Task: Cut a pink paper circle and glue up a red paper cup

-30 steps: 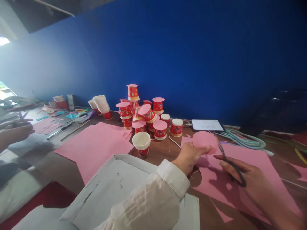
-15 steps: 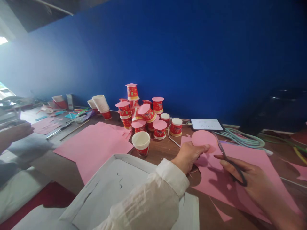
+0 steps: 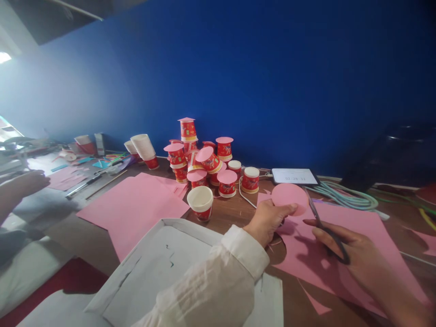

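Between the thumb and fingers of my left hand (image 3: pixel 269 219) is a round pink paper disc (image 3: pixel 289 198), held up above the table. My right hand (image 3: pixel 357 250) grips dark-handled scissors (image 3: pixel 329 231), their blades along the disc's right edge. Under both hands lies a large pink paper sheet (image 3: pixel 361 227) with a curved piece cut out of its left side. A thin pink offcut (image 3: pixel 315 299) rests by the sheet's near edge. Left of my hands stands a white-lined red paper cup (image 3: pixel 200 203), mouth up.
Upside-down red cups (image 3: pixel 207 160), several topped with pink discs, are piled at the back. A phone (image 3: pixel 294 176) shows a timer beside coiled cable (image 3: pixel 350 198). More pink paper (image 3: pixel 136 204) and a white box lid (image 3: pixel 170 254) lie left. Another person's hand (image 3: pixel 23 186) is far left.
Almost nothing differs. The disc and scissors have shifted very slightly, with the blades still at the disc's right edge. The other person's hand at far left has moved a little.
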A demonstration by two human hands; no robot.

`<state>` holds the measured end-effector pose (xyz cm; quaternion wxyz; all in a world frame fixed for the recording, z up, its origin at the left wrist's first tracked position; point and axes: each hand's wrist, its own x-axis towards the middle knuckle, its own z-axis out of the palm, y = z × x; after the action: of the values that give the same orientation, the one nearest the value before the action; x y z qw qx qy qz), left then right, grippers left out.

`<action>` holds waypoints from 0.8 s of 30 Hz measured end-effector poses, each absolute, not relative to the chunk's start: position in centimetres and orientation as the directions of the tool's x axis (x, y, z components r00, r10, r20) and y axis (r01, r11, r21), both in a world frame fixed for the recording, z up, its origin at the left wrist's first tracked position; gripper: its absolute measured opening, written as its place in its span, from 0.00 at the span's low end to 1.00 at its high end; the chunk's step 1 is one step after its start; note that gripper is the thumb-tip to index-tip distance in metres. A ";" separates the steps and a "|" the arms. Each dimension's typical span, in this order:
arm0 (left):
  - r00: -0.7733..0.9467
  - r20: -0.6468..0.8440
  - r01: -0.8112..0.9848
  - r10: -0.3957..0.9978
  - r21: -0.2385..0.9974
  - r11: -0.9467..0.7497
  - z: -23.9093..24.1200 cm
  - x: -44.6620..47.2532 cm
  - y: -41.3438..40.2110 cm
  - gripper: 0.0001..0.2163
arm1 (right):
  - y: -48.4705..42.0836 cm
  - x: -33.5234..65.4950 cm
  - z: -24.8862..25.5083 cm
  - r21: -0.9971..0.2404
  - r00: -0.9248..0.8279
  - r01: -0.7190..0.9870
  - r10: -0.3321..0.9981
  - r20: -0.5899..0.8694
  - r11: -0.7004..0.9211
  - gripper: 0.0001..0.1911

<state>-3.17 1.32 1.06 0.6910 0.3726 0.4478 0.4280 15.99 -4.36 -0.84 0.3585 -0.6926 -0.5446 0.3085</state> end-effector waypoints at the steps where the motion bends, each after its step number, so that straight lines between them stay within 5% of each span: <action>1: 0.235 -0.304 -0.261 0.923 0.895 0.361 1.1 -3.2 1.3 0.13 | -4.4 16.0 -1.0 -0.837 0.215 0.525 0.975 -0.048 -0.157 0.36; 24: 0.238 -0.291 -0.329 0.927 0.873 0.359 1.5 -2.8 0.5 0.08 | -4.3 15.9 -0.9 -0.814 0.189 0.575 0.981 0.036 -0.081 0.36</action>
<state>-2.79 0.47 1.50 0.7048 0.3496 0.4275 0.4452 15.95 -4.31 -0.93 0.3633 -0.6801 -0.5721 0.2794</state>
